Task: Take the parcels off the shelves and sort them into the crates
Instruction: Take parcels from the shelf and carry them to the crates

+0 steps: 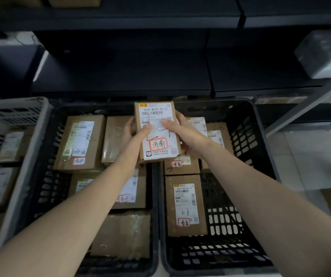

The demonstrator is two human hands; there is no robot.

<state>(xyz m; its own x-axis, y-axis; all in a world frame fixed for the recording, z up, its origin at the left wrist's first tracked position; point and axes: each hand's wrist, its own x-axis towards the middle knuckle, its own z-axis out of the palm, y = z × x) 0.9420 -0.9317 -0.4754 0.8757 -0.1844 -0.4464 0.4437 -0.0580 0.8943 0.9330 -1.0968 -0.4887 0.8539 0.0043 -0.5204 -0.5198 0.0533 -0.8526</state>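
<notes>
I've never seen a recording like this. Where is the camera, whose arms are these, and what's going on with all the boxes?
There is no machine here. The camera sits on a person's head and looks down, so the two bare arms are their own. The left hand and right hand together grip a small cardboard parcel with a white shipping label, fingers on its face and sides. Below it stand the left black crate and the right black crate, both holding more labelled parcels. A grey crate sits further left. Behind are dark shelves, with a wrapped grey parcel at right.
</notes>
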